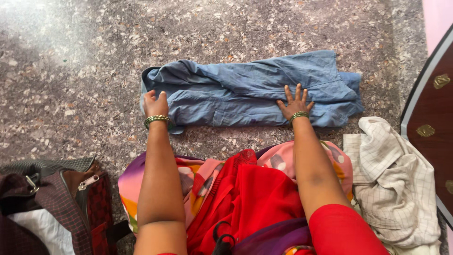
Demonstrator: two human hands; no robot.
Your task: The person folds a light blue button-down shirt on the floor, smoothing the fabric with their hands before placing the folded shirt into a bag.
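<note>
Both arms outstretched; left hand (155, 104) curled, right hand (294, 102) flat, fingers (289, 93) spread.

A folded blue shirt (250, 89) lies on the speckled floor (85, 85) — left hand (155, 105) grips its left end, right hand (295, 101) presses flat near its right. A checked cloth (396, 184) lies right, an open bag (47, 203) near left.

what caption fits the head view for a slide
Left hand grips one end of a folded blue cotton garment on speckled stone floor; right hand presses it flat.
</note>
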